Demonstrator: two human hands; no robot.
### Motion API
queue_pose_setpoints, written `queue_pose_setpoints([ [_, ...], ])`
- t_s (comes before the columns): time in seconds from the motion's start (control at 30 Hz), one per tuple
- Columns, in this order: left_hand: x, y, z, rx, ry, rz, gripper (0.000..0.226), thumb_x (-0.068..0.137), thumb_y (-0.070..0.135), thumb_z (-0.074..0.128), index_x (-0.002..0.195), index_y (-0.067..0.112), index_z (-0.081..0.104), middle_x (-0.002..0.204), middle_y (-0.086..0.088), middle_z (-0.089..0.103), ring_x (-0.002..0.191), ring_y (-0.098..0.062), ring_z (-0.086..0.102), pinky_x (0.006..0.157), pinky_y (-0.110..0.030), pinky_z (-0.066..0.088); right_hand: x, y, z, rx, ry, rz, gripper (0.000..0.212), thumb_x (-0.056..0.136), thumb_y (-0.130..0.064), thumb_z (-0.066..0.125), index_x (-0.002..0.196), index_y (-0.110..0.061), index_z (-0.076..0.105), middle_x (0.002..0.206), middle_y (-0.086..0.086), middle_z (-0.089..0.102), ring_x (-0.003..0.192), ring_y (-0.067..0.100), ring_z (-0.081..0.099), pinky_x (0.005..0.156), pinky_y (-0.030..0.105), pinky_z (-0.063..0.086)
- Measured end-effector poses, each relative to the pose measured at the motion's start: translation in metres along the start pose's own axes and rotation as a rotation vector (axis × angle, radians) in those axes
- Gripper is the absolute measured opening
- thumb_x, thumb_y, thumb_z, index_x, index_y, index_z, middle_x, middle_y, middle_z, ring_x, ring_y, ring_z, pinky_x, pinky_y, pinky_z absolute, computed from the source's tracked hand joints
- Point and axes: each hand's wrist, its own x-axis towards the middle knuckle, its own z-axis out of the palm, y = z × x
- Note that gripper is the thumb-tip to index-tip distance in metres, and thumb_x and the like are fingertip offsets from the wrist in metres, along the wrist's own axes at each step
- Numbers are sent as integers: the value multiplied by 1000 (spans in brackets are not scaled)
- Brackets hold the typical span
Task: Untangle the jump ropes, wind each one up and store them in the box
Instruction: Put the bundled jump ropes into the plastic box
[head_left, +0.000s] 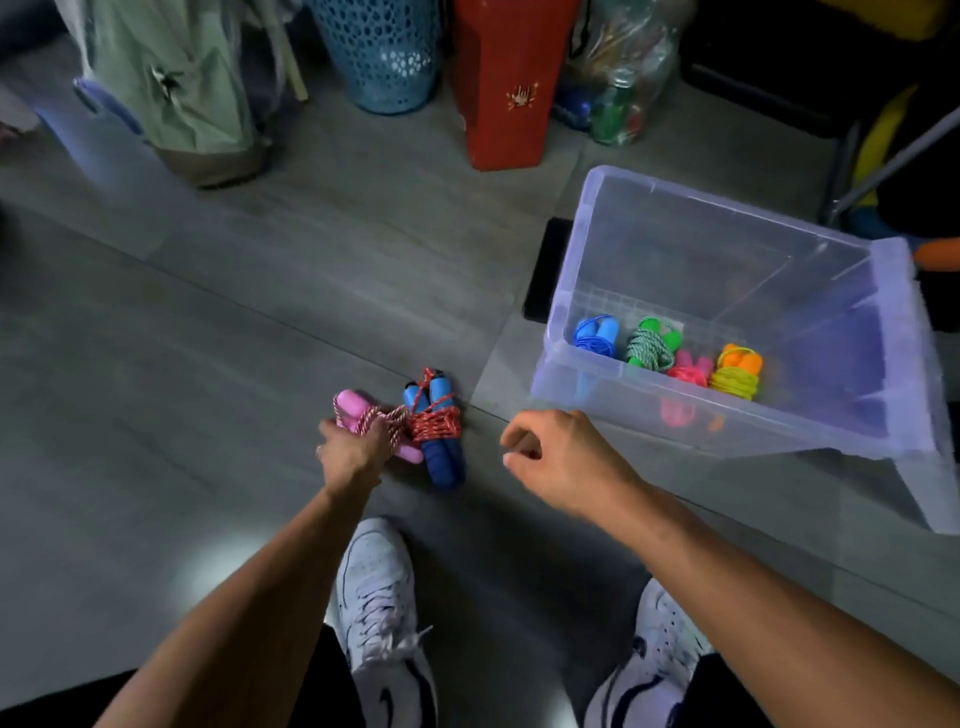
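Note:
My left hand (349, 451) grips a wound jump rope with pink handles (352, 406) and a pink-white cord, low over the grey floor. Right beside it lies a wound rope with blue handles (441, 457) and a red speckled cord. My right hand (550, 452) hovers to the right with its fingers loosely curled, holding nothing. The clear plastic box (649, 400) stands at the right. Inside it lie several wound ropes: a blue one (596, 335), a green one (652, 345), a pink one (690, 370) and an orange-yellow one (737, 371).
A red carton (506, 88), a blue mesh basket (382, 52), a green bag (171, 88) and a clear bag of bottles (618, 73) stand along the back. A black mat (545, 270) lies left of the box. My two white sneakers (382, 613) are below.

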Motion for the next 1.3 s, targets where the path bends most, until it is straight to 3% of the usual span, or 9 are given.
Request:
queue_pose_setpoints([
  [0.17,39,-4,23,-55,-25,-125,97,61,56,81,129,12,28,116,-15,47,92,-35,64,64,-47,60,22,12,27,-25,-50,44,13,84,-23,67,97,-21,67,79,-6,65,76,14,63,78,31,55],
  [0.37,53,-16,16,-318,3,-197,77,52,45,68,115,17,34,109,-15,57,91,-36,66,68,-54,59,71,19,76,-18,-40,184,31,84,-21,66,114,-16,61,104,2,66,101,22,62,87,30,48],
  [0.5,35,-21,-3,-497,-84,-124,50,81,24,55,120,0,37,79,-43,60,46,-40,62,41,-37,50,107,12,122,30,57,232,74,85,-26,69,146,-10,30,135,16,45,121,32,50,95,38,43],
  [0.6,34,-24,-18,-513,-147,-83,56,82,21,52,129,-4,34,68,-43,58,31,-32,47,40,-27,38,125,8,155,130,63,253,113,78,-35,78,154,-9,-1,140,18,38,125,33,46,98,42,45],
  [0.7,35,-20,-24,-460,-261,-59,37,74,29,51,77,-6,64,63,-37,57,30,-28,36,39,-25,26,129,16,173,134,40,287,113,74,-27,79,153,-7,2,135,21,45,118,37,52,93,45,48],
  [0.8,24,-11,-21,-507,-333,-82,40,78,28,45,43,14,60,51,-25,54,35,-28,33,41,-25,20,115,28,166,177,51,282,97,69,-30,76,147,-14,21,121,18,57,106,35,59,79,34,49],
  [1.0,-18,3,-12,-556,-440,-87,26,75,28,49,68,5,58,50,-21,52,47,-28,38,51,-29,30,43,39,86,166,73,170,98,74,-34,75,152,-30,17,127,9,55,109,26,57,82,29,43],
  [1.17,-81,27,-10,-439,-652,125,37,82,27,44,55,8,61,48,-23,51,53,-33,34,54,-38,29,-23,41,5,94,98,50,102,72,-42,75,153,-32,14,138,10,48,123,26,50,101,38,43],
  [1.3,-127,56,-5,-342,-680,314,29,78,33,56,92,9,64,64,-10,59,58,-23,52,54,-29,39,-71,44,-57,141,212,18,98,73,-38,78,152,-30,20,135,2,51,120,15,52,98,28,40],
])
